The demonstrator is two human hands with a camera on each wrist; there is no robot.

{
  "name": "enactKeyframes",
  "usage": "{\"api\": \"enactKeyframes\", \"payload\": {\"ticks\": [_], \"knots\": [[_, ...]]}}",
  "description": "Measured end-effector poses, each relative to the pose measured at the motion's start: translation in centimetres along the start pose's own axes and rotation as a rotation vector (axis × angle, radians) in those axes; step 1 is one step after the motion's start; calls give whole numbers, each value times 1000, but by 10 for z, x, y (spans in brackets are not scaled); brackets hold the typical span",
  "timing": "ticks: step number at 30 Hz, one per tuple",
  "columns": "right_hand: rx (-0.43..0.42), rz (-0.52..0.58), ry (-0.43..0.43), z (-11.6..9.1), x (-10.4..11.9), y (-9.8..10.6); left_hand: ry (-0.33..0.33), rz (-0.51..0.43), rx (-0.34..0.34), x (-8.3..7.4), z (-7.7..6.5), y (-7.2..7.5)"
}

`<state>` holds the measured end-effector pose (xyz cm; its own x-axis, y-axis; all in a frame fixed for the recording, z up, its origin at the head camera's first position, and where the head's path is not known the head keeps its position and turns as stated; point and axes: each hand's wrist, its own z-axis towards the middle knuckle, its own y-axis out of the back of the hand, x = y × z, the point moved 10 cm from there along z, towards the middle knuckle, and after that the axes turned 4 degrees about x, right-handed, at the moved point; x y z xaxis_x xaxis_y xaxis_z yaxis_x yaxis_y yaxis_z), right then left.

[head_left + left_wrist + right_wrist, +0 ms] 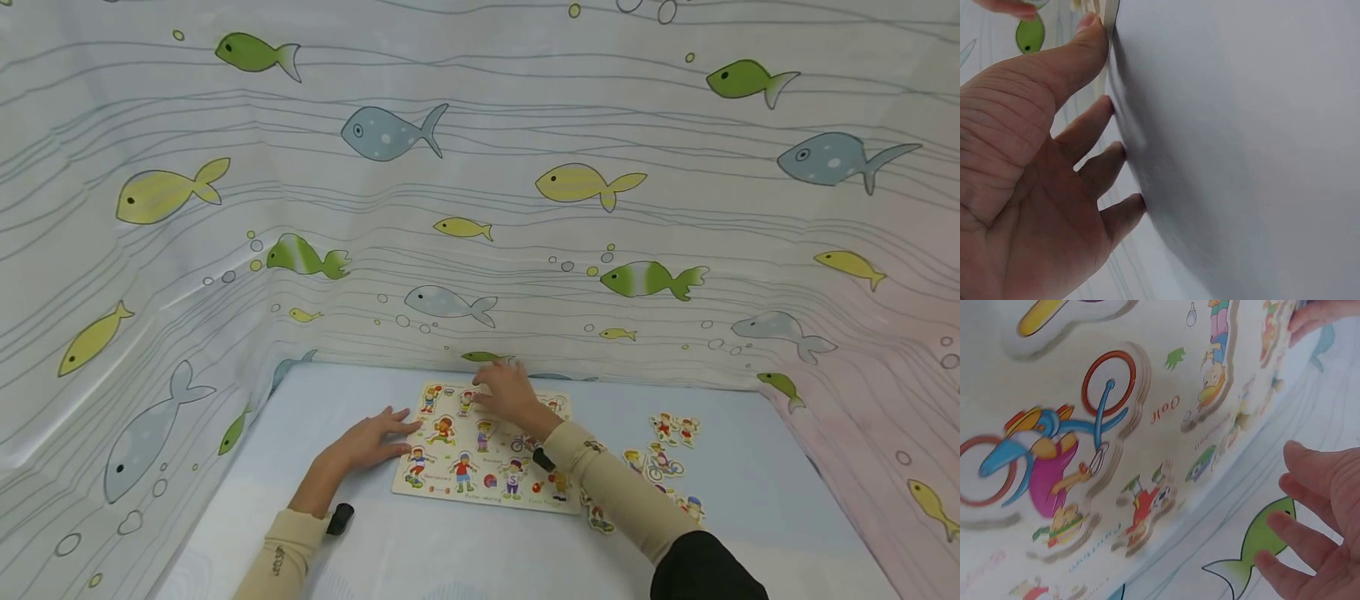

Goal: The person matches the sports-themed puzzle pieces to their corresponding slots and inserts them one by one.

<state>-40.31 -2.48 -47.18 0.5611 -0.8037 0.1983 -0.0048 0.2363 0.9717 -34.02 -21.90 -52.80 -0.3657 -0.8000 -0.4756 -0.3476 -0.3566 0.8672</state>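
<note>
A wooden picture puzzle board (467,442) lies on the table, its figures labelled with sports words. My left hand (367,442) is at the board's left edge, fingers spread. In the left wrist view its thumb (1088,53) touches the board's edge and the other fingertips rest on the tabletop. Over the back of the board hovers my right hand (510,393), with fingers loosely bent. The right wrist view shows that hand (1329,519) beside the far edge with nothing between its fingers. The bicycle figure (1054,450) sits in the board close to this camera.
Loose puzzle pieces lie right of the board: a cyclist piece (662,461), a pair of figures (675,430) behind it, and more partly hidden by the right sleeve (622,492). A fish-patterned curtain (495,250) surrounds the table (420,550) at the back and sides.
</note>
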Motion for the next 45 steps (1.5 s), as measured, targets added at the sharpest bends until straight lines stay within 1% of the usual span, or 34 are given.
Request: {"api": "enactKeyframes", "payload": {"ticks": [5, 9, 15, 19, 23, 27, 30, 34, 38, 45], "knots": [[-23, 54, 32, -13, -2, 12, 3, -4, 4, 0, 0, -2], [-25, 45, 44, -22, -3, 17, 7, -8, 3, 1, -1, -2], [-39, 28, 38, -31, -6, 25, -16, -10, -11, 0, 0, 0], [-42, -2, 38, -36, -5, 29, -24, -9, -10, -1, 0, 0], [-62, -33, 60, -42, -2, 35, -21, -14, -5, 0, 1, 0], [-74, -14, 72, -53, -2, 42, -19, -18, -1, 0, 1, 0], [-68, -10, 61, -63, -7, 44, -18, -17, 4, 0, 1, -1], [-78, -10, 40, -76, -20, 45, -16, -12, 11, 1, 3, -3], [-105, 3, 26, -87, -35, 49, -14, 6, 4, 1, 3, -2], [-159, 15, 9, -102, -55, 63, -23, -3, -6, -2, 1, 0]]}}
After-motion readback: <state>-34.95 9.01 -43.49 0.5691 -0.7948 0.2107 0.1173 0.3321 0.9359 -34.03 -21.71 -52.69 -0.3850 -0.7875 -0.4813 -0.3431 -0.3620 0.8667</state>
